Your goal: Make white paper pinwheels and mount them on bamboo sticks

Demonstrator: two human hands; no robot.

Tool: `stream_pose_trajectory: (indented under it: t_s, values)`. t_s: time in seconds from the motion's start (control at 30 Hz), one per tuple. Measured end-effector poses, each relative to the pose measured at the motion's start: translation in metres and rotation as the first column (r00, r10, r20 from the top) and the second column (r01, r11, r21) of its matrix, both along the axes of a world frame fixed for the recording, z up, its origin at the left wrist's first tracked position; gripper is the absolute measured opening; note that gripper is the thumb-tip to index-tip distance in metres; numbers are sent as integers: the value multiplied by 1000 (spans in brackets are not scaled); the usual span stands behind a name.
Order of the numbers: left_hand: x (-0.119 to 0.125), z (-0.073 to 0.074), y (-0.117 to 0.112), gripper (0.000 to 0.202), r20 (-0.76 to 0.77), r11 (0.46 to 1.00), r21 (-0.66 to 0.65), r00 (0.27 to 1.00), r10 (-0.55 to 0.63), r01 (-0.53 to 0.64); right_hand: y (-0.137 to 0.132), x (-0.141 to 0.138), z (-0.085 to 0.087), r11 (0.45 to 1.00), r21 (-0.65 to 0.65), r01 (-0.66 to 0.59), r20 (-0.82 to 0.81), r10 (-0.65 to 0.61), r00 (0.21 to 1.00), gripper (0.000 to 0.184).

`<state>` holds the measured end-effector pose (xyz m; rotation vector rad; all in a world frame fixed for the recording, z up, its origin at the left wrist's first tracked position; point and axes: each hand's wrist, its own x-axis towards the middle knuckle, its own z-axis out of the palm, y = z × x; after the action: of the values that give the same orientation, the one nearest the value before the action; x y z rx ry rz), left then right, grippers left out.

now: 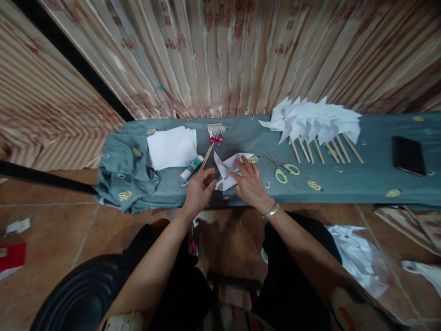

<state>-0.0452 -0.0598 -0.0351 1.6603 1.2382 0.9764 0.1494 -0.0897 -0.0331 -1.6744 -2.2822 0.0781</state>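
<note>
A folded white paper pinwheel [225, 169] lies on the cloth in front of me, its points curled toward the middle. My right hand [248, 183], with a silver bangle at the wrist, rests on it with fingers spread. At its left edge is my left hand [199, 192], fingers bent and the thumb apart from the forefinger; the thumb tip is close to the paper, and I cannot make out whether it touches. Just beyond my left hand lie thin wooden sticks [206, 157] and a green-and-white glue tube [191, 168]. Scissors [282, 169] with light green handles lie right of the pinwheel.
White paper sheets [172, 148] are stacked left, near a small red box [216, 133] of metal pins. Several finished pinwheels on sticks [315, 120] overlap at back right. A black phone-like object [409, 155] lies far right on the cloth-covered bench [365, 186]. A pleated curtain [220, 59] hangs behind.
</note>
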Motion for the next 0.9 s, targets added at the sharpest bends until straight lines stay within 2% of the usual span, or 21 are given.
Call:
stream_pose_trajectory:
  t_s: [0.17,0.33,0.57,0.9]
  values:
    - [13,-10,7,61,256,954,-294,957,133,-54,1,-2,-1,999,41,9,-8,-9,1000,37]
    - [19,-4,15,70,382,888,-459,894,234,-37,-1,-1,-3,999,48,5,-27,-4,1000,37]
    - [14,8,14,76,477,870,-492,845,242,29,1,7,-2,999,38,-34,-29,35,999,42]
    - [10,-1,7,75,460,876,-481,846,270,-18,4,10,-6,995,76,-60,-50,64,997,38]
